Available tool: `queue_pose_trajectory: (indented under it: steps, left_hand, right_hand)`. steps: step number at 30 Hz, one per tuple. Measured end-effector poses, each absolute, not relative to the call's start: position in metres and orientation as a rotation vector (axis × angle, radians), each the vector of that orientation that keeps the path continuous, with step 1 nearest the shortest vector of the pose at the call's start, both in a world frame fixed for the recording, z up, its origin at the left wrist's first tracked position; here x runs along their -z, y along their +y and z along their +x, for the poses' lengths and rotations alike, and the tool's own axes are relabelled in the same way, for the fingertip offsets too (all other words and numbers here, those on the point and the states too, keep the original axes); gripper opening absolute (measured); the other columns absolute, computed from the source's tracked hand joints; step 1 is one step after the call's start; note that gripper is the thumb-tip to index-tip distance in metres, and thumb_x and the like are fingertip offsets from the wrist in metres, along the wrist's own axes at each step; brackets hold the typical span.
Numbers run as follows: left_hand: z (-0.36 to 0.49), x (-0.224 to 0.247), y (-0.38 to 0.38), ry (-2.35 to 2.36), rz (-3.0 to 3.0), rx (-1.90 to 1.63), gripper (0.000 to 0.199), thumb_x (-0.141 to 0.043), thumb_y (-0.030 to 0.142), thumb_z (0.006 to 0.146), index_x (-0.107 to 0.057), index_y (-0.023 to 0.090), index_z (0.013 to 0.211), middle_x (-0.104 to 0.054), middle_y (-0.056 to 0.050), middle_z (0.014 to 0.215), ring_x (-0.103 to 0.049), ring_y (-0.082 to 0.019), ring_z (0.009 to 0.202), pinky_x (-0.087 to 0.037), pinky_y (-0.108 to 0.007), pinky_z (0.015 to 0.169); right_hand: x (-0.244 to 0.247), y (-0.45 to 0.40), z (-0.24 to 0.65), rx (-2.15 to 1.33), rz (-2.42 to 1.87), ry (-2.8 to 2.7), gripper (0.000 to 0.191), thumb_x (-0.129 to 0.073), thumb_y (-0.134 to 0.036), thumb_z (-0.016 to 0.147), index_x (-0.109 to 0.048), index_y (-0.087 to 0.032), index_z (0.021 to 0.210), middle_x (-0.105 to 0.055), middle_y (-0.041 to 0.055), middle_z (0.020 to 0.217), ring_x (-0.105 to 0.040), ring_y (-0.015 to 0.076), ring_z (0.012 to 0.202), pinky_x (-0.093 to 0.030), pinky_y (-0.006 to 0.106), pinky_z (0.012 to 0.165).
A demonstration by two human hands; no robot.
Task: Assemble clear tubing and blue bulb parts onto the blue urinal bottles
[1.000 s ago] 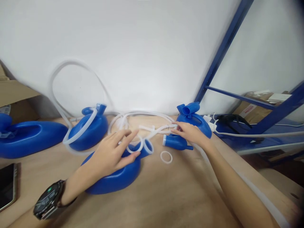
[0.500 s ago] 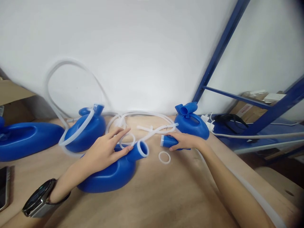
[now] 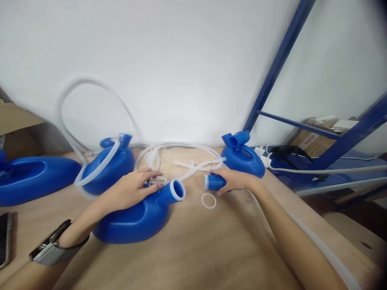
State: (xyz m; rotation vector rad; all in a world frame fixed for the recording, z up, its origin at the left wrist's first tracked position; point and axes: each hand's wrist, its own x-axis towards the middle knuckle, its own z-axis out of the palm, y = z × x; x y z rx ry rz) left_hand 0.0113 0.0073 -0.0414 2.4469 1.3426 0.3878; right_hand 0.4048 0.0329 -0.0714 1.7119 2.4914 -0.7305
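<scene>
worn by person: one wristwatch (image 3: 56, 241); place: left wrist, above the left hand (image 3: 130, 191); case: dark, with shiny metallic side; band (image 3: 62, 254): grey, rather wide, with darker inner edge; right hand (image 3: 234, 181): bare, forearm also bare

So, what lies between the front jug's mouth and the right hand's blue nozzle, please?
Bare tabletop, in the head view; the white ring lies nearer the wearer.

The head camera looks from six o'clock, forward and down, close over the wooden tabletop (image 3: 199, 245). It faces the wall (image 3: 169, 60) at twelve o'clock.
</scene>
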Motion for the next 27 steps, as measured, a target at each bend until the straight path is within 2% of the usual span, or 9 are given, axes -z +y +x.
queue_pose_trajectory:
  steps: [4, 7, 10, 12, 17, 27]
  left_hand:
    - [0.012, 0.043, 0.016, 1.373, 2.374, -0.229, 0.062, -0.042, 0.064, 0.097, -0.068, 0.024, 0.137, -0.073, -0.01, 0.134, -0.067, -0.032, 0.125, -0.051, -0.046, 0.109]
    - [0.017, 0.038, 0.018, 1.326, 2.398, -0.092, 0.059, -0.036, 0.059, 0.099, -0.072, 0.026, 0.131, -0.072, -0.009, 0.136, -0.064, -0.033, 0.128, -0.047, -0.048, 0.113]
    - [0.021, 0.031, 0.016, 1.295, 2.427, 0.035, 0.058, -0.03, 0.055, 0.102, -0.074, 0.03, 0.13, -0.071, -0.006, 0.139, -0.062, -0.032, 0.131, -0.044, -0.048, 0.115]
    - [0.023, 0.029, 0.015, 1.307, 2.423, 0.084, 0.059, -0.028, 0.054, 0.102, -0.072, 0.03, 0.133, -0.069, -0.005, 0.142, -0.061, -0.031, 0.133, -0.043, -0.047, 0.117]
    - [0.022, 0.029, 0.014, 1.327, 2.406, 0.101, 0.06, -0.028, 0.055, 0.102, -0.07, 0.029, 0.135, -0.067, -0.004, 0.146, -0.059, -0.031, 0.136, -0.043, -0.045, 0.117]
    - [0.022, 0.03, 0.016, 1.317, 2.42, 0.095, 0.056, -0.029, 0.051, 0.102, -0.068, 0.029, 0.136, -0.067, -0.003, 0.145, -0.06, -0.027, 0.134, -0.042, -0.043, 0.117]
  right_hand:
    - [0.072, 0.035, 0.405, 0.855, 1.68, 2.468, 0.106, -0.084, -0.052, 0.071, -0.039, -0.028, 0.163, -0.045, 0.0097, 0.167, -0.044, 0.0396, 0.15, -0.035, 0.051, 0.124]
    - [0.073, 0.035, 0.405, 0.885, 1.659, 2.478, 0.109, -0.085, -0.053, 0.07, -0.036, -0.032, 0.165, -0.039, 0.0069, 0.171, -0.039, 0.0399, 0.153, -0.031, 0.051, 0.126]
    - [0.074, 0.036, 0.406, 0.918, 1.671, 2.452, 0.113, -0.086, -0.054, 0.07, -0.033, -0.03, 0.167, -0.036, 0.0074, 0.172, -0.035, 0.0411, 0.155, -0.028, 0.05, 0.128]
    - [0.074, 0.036, 0.407, 0.929, 1.662, 2.451, 0.11, -0.084, -0.052, 0.072, -0.033, -0.029, 0.167, -0.036, 0.0075, 0.172, -0.034, 0.0409, 0.156, -0.026, 0.05, 0.129]
    - [0.073, 0.036, 0.407, 0.935, 1.585, 2.519, 0.102, -0.081, -0.051, 0.077, -0.033, -0.034, 0.166, -0.03, 0.0022, 0.175, -0.028, 0.0383, 0.16, -0.02, 0.05, 0.132]
    - [0.071, 0.035, 0.406, 0.916, 1.591, 2.512, 0.099, -0.079, -0.046, 0.08, -0.031, -0.038, 0.166, -0.031, 0.0014, 0.174, -0.029, 0.0372, 0.159, -0.022, 0.052, 0.131]
